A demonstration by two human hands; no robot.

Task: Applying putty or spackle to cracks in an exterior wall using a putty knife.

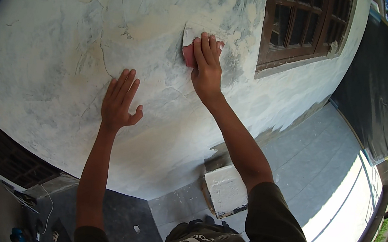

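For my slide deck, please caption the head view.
Right hand holding a red-and-white sheet against a cracked wall, open left hand lower down, brown window at upper right.

Wide head-worn fisheye, near the wall (48, 38), angled down

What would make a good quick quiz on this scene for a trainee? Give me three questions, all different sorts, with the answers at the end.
1. Multiple choice: what is the right hand holding against the wall?
A) a bottle
B) a red-and-white flat piece
C) a long-handled roller

2. True or false: the left hand is closed around a tool.

3. Short answer: which hand is nearer to the brown-framed window?

Key:
1. B
2. False: it holds nothing, and its fingers are extended over the wall.
3. The right hand.
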